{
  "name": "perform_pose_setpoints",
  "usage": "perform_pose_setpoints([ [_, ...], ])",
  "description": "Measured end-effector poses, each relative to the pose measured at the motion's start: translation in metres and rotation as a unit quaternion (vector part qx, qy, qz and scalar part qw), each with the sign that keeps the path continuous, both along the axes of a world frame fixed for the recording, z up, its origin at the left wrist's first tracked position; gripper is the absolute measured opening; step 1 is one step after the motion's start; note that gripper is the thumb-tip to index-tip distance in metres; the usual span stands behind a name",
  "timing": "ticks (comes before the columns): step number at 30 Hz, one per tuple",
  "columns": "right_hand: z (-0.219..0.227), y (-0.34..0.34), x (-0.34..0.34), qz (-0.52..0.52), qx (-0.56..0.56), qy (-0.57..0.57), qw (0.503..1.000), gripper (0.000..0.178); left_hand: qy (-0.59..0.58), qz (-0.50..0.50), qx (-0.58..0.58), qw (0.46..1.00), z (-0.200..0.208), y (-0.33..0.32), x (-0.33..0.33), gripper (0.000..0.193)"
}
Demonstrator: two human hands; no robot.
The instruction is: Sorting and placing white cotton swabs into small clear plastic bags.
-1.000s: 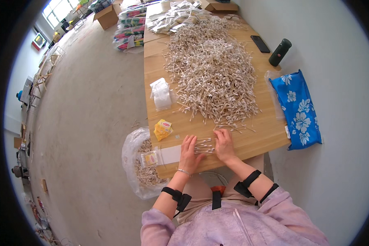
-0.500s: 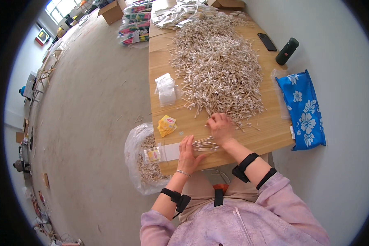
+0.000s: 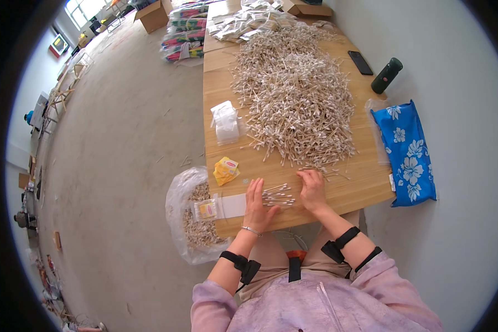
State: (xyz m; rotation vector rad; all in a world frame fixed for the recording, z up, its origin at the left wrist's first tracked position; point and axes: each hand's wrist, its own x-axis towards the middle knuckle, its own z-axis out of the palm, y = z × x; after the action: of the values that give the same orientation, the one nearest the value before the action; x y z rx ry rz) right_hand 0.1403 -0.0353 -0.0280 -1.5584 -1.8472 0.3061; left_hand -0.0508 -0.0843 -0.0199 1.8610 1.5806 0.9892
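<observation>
I see the right hand [image 3: 313, 191] drawn back from the pile [image 3: 296, 99], fingertips bunched on what I can't tell, so picking seems under way, the swabs [image 3: 279, 195] lying beside the left hand [image 3: 255, 208], thumb spread.

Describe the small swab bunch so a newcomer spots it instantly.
On the wooden table, find the big swab pile. Toward the table's near edge, between left hand and right hand, lies the small swab bunch. Its swabs lie roughly aligned, unlike the tangled pile.
</observation>
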Motion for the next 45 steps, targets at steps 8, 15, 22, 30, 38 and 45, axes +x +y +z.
perform_pose_setpoints([
  [8,0.003,-0.014,-0.026,0.046,-0.052,0.163,0.984,0.035,-0.065,0.037,0.02,0.997,-0.007,-0.002,0.01,0.078],
  [15,0.001,-0.021,-0.054,0.107,-0.126,0.36,0.918,0.039,-0.331,0.104,-0.007,0.938,-0.022,0.0,0.016,0.053],
  [22,0.014,-0.019,-0.043,0.176,-0.046,0.198,0.963,0.061,-0.369,0.123,-0.016,0.921,-0.024,-0.001,0.007,0.045],
  [30,0.005,-0.017,-0.028,0.231,-0.046,0.035,0.971,0.071,-0.423,0.128,-0.016,0.897,-0.024,0.003,0.005,0.045],
  [38,0.002,-0.016,-0.05,0.11,-0.1,0.267,0.952,0.047,-0.471,0.136,-0.017,0.871,-0.028,0.003,0.008,0.046],
  [45,-0.006,-0.021,-0.07,0.12,-0.103,0.336,0.929,0.044,-0.512,0.134,-0.021,0.848,-0.029,0.004,0.017,0.048],
])
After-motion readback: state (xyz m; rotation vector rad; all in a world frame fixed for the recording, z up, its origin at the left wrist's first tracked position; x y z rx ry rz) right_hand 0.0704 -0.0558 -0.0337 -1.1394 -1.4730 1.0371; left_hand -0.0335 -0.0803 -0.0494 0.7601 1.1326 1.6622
